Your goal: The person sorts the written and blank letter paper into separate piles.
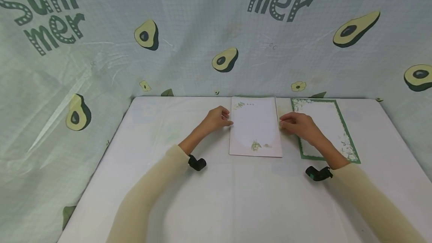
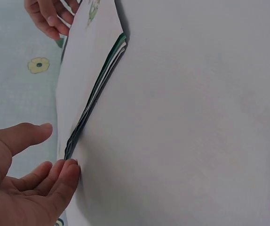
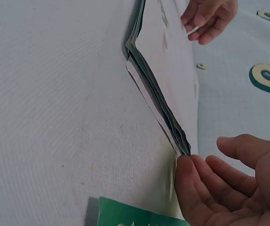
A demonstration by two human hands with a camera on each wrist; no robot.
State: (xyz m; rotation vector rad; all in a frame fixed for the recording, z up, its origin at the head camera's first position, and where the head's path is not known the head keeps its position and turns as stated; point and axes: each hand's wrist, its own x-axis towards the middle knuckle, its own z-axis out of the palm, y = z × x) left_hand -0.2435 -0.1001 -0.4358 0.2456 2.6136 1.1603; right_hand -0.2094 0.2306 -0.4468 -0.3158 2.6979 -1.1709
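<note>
A stack of decorated paper sheets (image 1: 255, 130) lies on the table, its top sheet pale pink with small leaf prints. Along its side, the left wrist view shows green and white edges (image 2: 99, 84) of several sheets. My left hand (image 1: 216, 119) is at the stack's left edge, fingertips (image 2: 69, 172) against the sheet edges and thumb held apart. Opposite it, my right hand (image 1: 297, 123) has its fingertips (image 3: 186, 165) at the right edge, thumb also raised away. In the right wrist view, one lower sheet (image 3: 146, 101) sticks out from the pile's side.
A white sheet with a green floral border (image 1: 324, 123) lies right of the stack, partly beneath my right hand and wrist. The white table (image 1: 209, 205) meets a curtain with avocado prints (image 1: 189, 48) at the back. Black wrist cameras (image 1: 197, 163) are strapped on both wrists.
</note>
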